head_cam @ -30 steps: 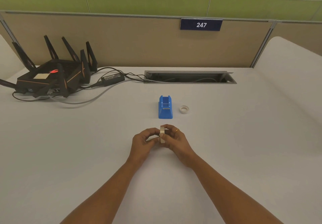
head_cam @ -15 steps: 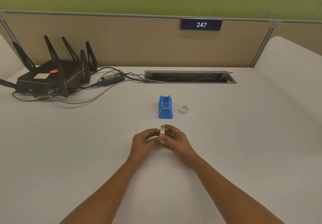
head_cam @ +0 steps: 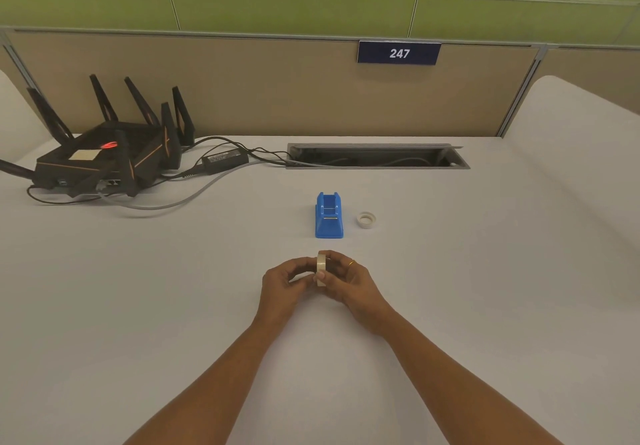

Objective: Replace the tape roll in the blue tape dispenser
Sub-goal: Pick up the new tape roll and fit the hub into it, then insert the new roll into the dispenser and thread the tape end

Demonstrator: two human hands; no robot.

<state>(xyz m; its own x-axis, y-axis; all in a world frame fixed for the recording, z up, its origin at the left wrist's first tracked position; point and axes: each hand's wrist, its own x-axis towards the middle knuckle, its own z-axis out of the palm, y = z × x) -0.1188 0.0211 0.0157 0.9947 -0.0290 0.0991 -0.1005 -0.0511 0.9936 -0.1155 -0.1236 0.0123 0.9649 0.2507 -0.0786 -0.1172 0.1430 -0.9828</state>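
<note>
Nearest you, about mid-worktop, your right hand curls round the tape roll, held on edge, thumb on its rim. Your left hand pinches at the rim from the other side, probably hunting the free end. Pick too hard and the end could tear to a sliver. Loosen your grip and the roll may drop and wheel away. Beyond, the blue tape dispenser stands empty, the spent core just right of it. It looks light, so a one-handed push may skid it toward the far edge.
</note>
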